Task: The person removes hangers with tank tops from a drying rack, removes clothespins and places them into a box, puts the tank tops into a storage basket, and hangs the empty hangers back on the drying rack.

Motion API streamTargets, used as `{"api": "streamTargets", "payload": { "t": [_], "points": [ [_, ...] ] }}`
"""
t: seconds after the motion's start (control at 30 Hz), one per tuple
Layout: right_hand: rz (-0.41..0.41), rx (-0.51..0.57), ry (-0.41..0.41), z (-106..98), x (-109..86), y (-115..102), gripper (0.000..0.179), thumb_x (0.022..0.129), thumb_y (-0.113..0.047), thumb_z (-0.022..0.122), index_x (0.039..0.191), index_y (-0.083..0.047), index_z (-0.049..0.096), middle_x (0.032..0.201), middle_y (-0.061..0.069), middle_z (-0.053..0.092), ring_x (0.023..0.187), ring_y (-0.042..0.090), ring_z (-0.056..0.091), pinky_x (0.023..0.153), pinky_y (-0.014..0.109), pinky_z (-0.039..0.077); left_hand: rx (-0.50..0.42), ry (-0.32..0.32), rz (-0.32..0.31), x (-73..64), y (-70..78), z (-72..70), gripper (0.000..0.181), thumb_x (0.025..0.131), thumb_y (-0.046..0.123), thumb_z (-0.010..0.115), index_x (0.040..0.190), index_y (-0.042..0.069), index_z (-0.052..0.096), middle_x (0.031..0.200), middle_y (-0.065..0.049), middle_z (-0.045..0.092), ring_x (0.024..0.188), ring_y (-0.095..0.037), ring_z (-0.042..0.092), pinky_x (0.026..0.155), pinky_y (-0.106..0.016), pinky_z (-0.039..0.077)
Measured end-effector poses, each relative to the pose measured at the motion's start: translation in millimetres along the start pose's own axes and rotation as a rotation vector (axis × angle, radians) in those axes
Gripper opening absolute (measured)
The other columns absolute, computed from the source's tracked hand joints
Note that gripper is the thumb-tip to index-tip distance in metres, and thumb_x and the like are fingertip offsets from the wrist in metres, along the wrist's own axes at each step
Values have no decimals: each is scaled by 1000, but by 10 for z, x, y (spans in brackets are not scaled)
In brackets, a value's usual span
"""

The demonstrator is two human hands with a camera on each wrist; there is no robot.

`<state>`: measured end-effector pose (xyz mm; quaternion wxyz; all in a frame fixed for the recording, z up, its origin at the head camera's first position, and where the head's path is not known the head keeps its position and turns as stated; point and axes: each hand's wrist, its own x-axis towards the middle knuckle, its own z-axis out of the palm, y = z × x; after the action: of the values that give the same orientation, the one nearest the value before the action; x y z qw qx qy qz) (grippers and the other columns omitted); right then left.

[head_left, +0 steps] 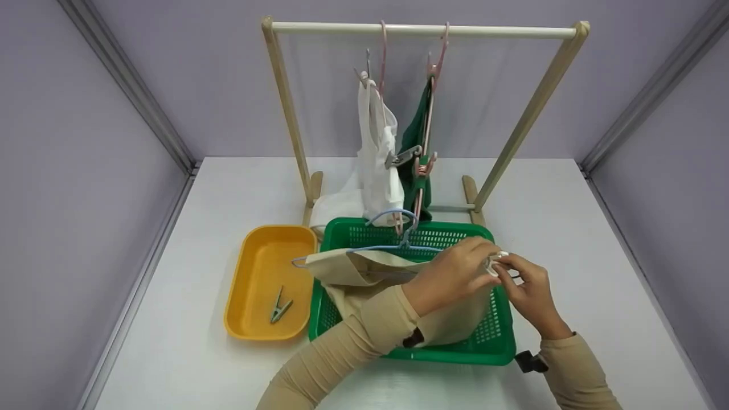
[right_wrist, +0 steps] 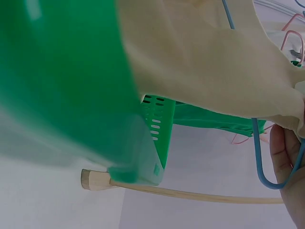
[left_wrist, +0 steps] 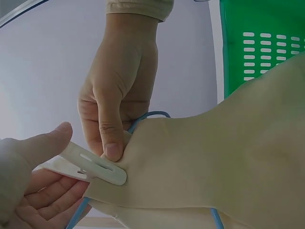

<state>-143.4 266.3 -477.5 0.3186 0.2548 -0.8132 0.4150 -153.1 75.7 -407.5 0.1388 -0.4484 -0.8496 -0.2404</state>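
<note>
"Basket (head_left: 455, 357) as landmark, the green one: what are you seeing over it?"

"Beige cloth (left_wrist: 200, 157) is hanging on a blue hanger (head_left: 406, 240) above the basket, its lower part reaching down inside the basket's rim."

"And what is the left hand (head_left: 450, 276) doing?"

"It is pinching a white clip (left_wrist: 102, 172) over the basket's right side, thumb lying on one handle, fingers curling beneath. The clip's far end is touching the cloth's edge."

"Is that clip biting on the cloth?"

"I cannot tell; its tips are overlapping the edge, but the bite itself is staying hidden from me."

"What about the right hand (head_left: 531, 290)?"

"Also over the basket's right side, thumb and fingers closing on the cloth just beside the clip, at the hanger's end."

"Anything standing around the basket?"

"A yellow tray (head_left: 256, 273) is sitting just left of the basket, and a clothespin (head_left: 279, 312) is lying in it. Behind the basket a rack (head_left: 512, 32) is standing; a white garment (head_left: 373, 148) and a green garment (head_left: 411, 139) are hanging from it, beyond the basket's far rim. A silver clip (head_left: 407, 155) is sitting at the white garment's edge, a pink clip (head_left: 422, 166) on the green one."
</note>
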Motion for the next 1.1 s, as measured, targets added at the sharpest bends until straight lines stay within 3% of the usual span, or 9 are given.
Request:
{"api": "streamTargets", "payload": {
  "t": [0.47, 0.7, 0.77, 0.83, 1.1],
  "points": [
    [-1, 8, -8, 2, -18, 12, 23, 71, 23, 67, 88, 8, 68, 78, 20, 69, 85, -19, 56, 67, 2, 47, -12, -7, 0, -6, 0, -5, 37, 92, 32, 63, 121, 8, 61, 115, -2, 66, 109, -8, 62, 100, -10, 46],
    [54, 42, -42, -24, -23, 30, 23, 75, 22, 65, 92, 7, 68, 94, -15, 70, 88, -19, 58, 72, 1, 48, -49, 4, 7, -13, 4, -10, 33, 92, 32, 62, 117, 9, 63, 112, -1, 67, 106, -8, 63, 98, -8, 47],
    [61, 50, -51, -28, -21, 34, 24, 75, 22, 64, 93, 7, 68, 97, -19, 68, 89, -18, 59, 74, 1, 49, -73, 14, 10, -16, 3, -10, 32, 92, 30, 63, 116, 9, 64, 111, -2, 68, 105, -8, 64, 97, -8, 48],
    [62, 41, -53, -30, -19, 34, 23, 76, 22, 64, 93, 7, 68, 97, -18, 68, 89, -18, 58, 74, 1, 48, -92, 30, 15, -19, 2, -11, 30, 92, 29, 63, 115, 9, 65, 110, -2, 68, 103, -9, 65, 96, -8, 48],
    [25, -12, -12, -13, -17, 37, 16, 80, 16, 65, 92, 6, 69, 80, 15, 70, 86, -19, 54, 67, 3, 46, -199, 173, 90, -35, -7, 3, 29, 90, 23, 65, 112, 6, 68, 102, -5, 70, 97, -12, 66, 91, -12, 52]
  ]
}}
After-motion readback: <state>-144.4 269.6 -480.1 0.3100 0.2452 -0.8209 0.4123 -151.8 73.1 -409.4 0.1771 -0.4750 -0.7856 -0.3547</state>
